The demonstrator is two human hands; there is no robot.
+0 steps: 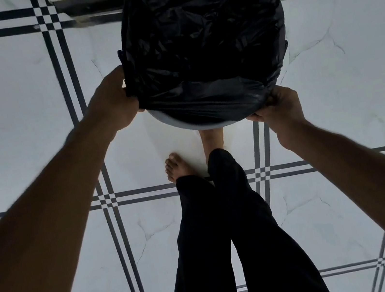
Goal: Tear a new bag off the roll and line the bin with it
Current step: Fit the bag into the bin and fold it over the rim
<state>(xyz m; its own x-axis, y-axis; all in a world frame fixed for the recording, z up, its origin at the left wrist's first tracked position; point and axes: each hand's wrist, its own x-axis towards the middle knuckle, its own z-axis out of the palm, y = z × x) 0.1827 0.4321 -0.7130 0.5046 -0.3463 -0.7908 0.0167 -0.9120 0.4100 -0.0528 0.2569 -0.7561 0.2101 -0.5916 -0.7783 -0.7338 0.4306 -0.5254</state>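
Bin (193, 125) mostly under bag (204, 41); top cropped.

there is one view only, from a camera on the person's head, tipped steeply down at the white marble-look floor tiles with dark double stripes (26, 102). taking the round bin lined with crinkled black plastic (204, 41) as landmark: it sits at the top centre, cut by the upper edge, close below the lens. both bare forearms run in from the lower corners towards it, and the legs in black trousers (228, 242) stand just under it. the wide angle bends the floor stripes outward.
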